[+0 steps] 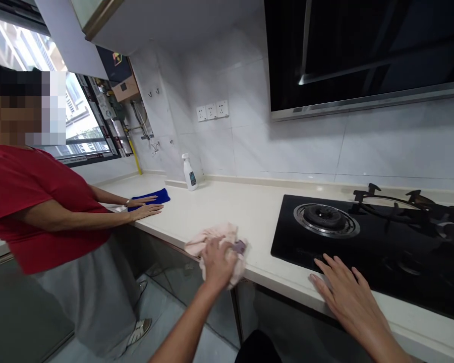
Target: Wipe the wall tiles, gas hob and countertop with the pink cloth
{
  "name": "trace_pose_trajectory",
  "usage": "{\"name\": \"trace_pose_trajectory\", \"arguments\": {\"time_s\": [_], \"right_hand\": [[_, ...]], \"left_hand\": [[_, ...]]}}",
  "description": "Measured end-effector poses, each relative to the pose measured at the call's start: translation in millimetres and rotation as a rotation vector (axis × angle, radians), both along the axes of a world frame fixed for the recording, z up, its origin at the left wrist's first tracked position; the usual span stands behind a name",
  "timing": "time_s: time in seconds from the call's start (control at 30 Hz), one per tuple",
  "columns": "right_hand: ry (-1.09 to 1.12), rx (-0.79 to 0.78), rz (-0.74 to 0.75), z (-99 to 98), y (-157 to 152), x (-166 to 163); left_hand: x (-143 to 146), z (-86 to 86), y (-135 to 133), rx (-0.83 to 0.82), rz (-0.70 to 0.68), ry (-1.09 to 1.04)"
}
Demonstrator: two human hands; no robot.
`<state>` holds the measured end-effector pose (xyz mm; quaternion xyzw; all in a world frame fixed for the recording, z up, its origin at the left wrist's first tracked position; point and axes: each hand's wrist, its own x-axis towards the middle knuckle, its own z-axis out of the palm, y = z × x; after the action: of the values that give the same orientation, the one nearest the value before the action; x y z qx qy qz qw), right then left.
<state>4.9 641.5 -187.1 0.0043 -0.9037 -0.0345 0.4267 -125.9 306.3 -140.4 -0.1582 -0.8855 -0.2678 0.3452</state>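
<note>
My left hand point(216, 263) is closed on a pale pink cloth point(212, 237) at the front edge of the cream countertop point(245, 212). My right hand point(344, 290) lies flat with fingers spread on the counter edge, fingertips reaching the black glass hob point(363, 252). Just beyond my right hand sits a round burner point(326, 219) without its grate.
A person in a red top stands at the left, both hands on the counter by a blue cloth point(151, 197). A white spray bottle point(189, 173) stands near the wall. A black pan support point(397, 204) covers the far burner. A dark range hood point(363, 55) hangs overhead.
</note>
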Motion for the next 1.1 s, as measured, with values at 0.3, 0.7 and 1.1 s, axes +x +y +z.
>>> {"name": "trace_pose_trajectory", "arguments": {"time_s": [0.3,0.7,1.1], "right_hand": [[-0.075,-0.002,-0.025,10.3,-3,2],[-0.125,-0.05,-0.049,12.2,-8,2],[-0.083,-0.028,-0.034,9.4,-7,2]], "left_hand": [[96,-18.2,134,-0.109,-0.423,0.177],[48,-22.8,65,-0.15,-0.513,0.323],[-42,-13.6,-85,-0.317,-0.26,0.08]]}}
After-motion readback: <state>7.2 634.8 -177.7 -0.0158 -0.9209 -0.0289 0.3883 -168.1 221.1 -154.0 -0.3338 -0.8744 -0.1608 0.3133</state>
